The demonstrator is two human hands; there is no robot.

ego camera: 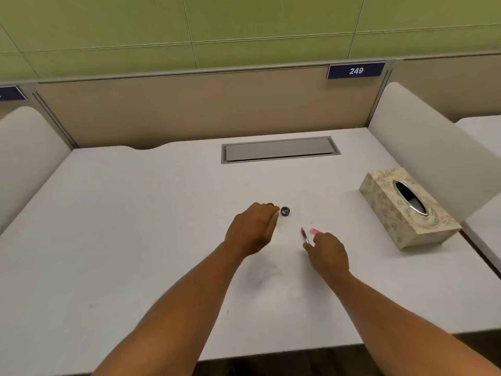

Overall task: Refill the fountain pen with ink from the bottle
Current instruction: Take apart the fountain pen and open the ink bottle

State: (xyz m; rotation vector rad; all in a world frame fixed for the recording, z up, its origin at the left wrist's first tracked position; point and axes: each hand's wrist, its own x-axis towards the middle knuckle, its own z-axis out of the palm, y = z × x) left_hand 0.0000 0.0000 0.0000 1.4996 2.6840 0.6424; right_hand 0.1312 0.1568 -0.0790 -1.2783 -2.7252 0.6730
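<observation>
Lying beside left hand (253, 229): bottle cap (285, 211)

wall (244, 20): green panels; partition (189, 109): beige, plate 249 (356, 70); desk (122, 226): white, grey hatch (280, 149)

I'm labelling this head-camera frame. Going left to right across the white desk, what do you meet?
Left hand → small dark round bottle cap → slim dark pen section with metal end → pink translucent pen part → patterned beige tissue box. The right hand overlaps both pen parts, so I leave it out.
</observation>
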